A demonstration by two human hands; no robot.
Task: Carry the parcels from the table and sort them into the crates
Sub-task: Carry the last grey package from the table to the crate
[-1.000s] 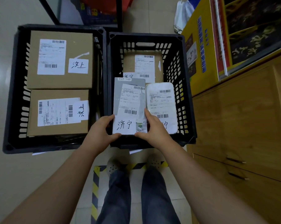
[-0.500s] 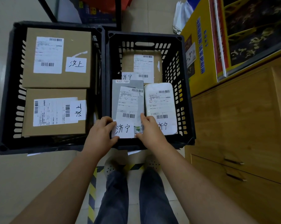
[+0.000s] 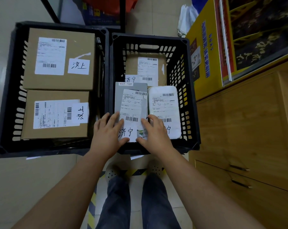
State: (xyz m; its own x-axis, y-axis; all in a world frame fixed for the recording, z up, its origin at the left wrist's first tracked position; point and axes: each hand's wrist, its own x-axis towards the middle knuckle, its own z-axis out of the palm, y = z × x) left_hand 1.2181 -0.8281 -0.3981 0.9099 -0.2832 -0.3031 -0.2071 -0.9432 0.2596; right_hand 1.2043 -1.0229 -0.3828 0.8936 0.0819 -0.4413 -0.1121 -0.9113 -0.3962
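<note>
Two black crates stand side by side on the floor. The left crate holds two brown boxes with white labels. In the right crate lie a brown box at the back, a white padded parcel at the right and a flat grey parcel at the left. My left hand and my right hand lie on the near end of the grey parcel. The fingers are spread flat on top of it, and the thumbs sit at its near edge.
A wooden cabinet with drawers stands close on the right. Behind it a yellow carton leans by the right crate. A black metal frame rises behind the crates. My legs stand on striped floor tape.
The grey parcel went down into the right crate beside the white one. My hands shifted from gripping its sides to lying flat on top of it.
</note>
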